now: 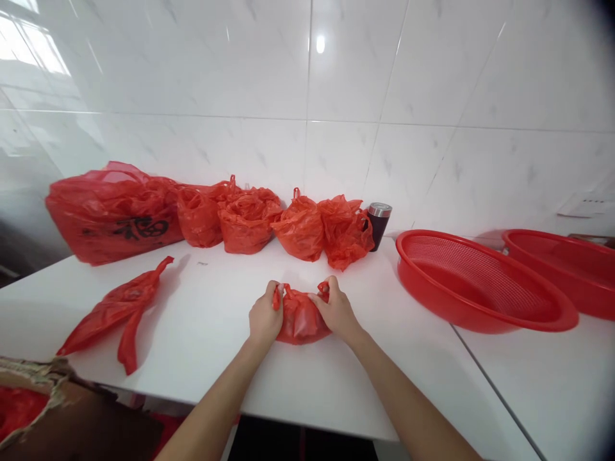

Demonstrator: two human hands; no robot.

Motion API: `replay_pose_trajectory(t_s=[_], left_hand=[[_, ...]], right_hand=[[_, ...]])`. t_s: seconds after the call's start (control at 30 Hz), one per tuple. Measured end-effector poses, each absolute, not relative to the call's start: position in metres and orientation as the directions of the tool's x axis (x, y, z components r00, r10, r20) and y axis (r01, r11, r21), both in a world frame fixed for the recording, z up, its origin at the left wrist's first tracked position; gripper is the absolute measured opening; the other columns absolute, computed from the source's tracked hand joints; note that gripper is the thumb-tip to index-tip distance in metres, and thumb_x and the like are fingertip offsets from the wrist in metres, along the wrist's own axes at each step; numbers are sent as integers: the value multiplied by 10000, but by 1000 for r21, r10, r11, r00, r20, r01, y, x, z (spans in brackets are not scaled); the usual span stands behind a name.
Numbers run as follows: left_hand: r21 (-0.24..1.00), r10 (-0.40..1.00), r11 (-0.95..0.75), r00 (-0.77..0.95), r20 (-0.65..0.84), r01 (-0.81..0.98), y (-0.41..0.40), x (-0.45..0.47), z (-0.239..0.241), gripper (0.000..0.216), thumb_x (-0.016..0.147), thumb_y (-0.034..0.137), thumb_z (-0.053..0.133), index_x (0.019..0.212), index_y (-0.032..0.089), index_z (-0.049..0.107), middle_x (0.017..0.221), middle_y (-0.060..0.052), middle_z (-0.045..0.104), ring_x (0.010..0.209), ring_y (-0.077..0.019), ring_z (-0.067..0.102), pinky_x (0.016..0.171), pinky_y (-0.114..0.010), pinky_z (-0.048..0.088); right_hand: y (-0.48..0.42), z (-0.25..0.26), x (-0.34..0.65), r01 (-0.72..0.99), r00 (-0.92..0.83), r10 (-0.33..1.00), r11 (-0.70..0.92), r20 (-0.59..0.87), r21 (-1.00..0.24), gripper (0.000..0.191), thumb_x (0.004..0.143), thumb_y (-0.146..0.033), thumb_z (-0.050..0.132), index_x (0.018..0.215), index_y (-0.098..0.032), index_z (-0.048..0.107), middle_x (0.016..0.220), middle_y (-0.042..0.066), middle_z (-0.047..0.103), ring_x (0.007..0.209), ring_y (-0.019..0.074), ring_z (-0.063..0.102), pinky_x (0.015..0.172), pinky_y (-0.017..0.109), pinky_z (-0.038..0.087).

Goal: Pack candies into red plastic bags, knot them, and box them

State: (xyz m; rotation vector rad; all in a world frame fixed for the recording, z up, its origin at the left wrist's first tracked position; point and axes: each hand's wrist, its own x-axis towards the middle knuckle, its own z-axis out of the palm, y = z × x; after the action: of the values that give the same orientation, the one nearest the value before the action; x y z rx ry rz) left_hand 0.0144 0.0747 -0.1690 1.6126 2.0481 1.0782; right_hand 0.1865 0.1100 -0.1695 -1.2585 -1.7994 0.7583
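Note:
A small filled red plastic bag (298,320) sits on the white table (230,358) right in front of me. My left hand (264,318) is closed on its left handle and my right hand (336,310) is closed on its right handle, both fists held just above the bag's top.
Along the tiled wall stand a large red bag with black characters (113,214) and several smaller tied red bags (250,221). A dark cup with a metal rim (378,224) stands beside them. An empty flat red bag (115,310) lies at left. Two red baskets (480,282) sit at right. A cardboard box (43,403) is at lower left.

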Motion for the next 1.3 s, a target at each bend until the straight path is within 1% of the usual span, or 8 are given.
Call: replay_pose_trajectory(t_s=[0.13,0.3,0.53,0.73,0.9,1.07,1.2,1.3], left_hand=[[636,946,105,-274,174,765,88,8,-171,329,970,471,242,932,286,512,722,-15,663,630,-220,596,583,-288,354],[574,960,128,-246,133,809,102,3,-171,367,965,496,241,935,297,548,764,-25,686,696,-230,624,597,-288,367],[514,966,124,-222,135,849,115,-1,-175,410,963,530,234,975,311,581,810,-29,701,756,-229,652,616,-281,401],[396,966,115,-197,170,911,116,-2,-176,450,970,521,216,984,291,603,808,-54,715,754,-239,660,615,-287,395],[274,964,120,-179,199,954,117,-1,-182,399,971,471,287,1038,273,627,926,-87,731,785,-256,673,641,-311,398],[207,963,138,-180,202,969,118,-3,-186,393,978,434,329,1069,212,639,970,-88,712,802,-235,662,720,-363,445],[193,959,167,-205,196,967,112,-14,-185,378,984,398,347,1084,181,641,1004,-83,699,898,-226,644,866,-429,429],[219,953,219,-256,162,951,108,-28,-181,387,984,416,348,1077,186,645,984,-73,703,898,-219,645,892,-442,425]], right_hand=[[120,-178,197,441,-257,925,370,280,-818,254,855,-442,508,863,-259,333,814,-35,545,739,178,563,715,318,432],[130,-183,207,446,-315,909,397,274,-802,267,872,-455,477,828,-255,306,745,-50,503,661,159,508,652,290,407],[138,-184,220,499,-333,909,395,250,-771,151,856,-299,425,809,-252,289,723,-52,503,647,145,496,613,253,402],[145,-190,230,660,-278,925,380,259,-648,132,818,-160,401,816,-246,301,747,-21,541,701,179,530,657,277,366],[147,-197,225,797,-240,937,340,254,-500,156,823,-131,449,819,-232,330,797,15,594,802,213,560,766,324,327],[144,-198,226,862,-190,956,271,222,-428,126,877,-237,473,849,-227,351,847,42,622,849,235,584,762,338,331],[140,-194,229,892,-82,975,164,205,-421,286,861,-447,535,862,-221,359,891,77,633,872,270,601,758,363,352],[137,-192,228,900,-5,980,91,199,-427,409,815,-579,552,851,-222,355,900,98,636,882,299,608,767,392,361]])
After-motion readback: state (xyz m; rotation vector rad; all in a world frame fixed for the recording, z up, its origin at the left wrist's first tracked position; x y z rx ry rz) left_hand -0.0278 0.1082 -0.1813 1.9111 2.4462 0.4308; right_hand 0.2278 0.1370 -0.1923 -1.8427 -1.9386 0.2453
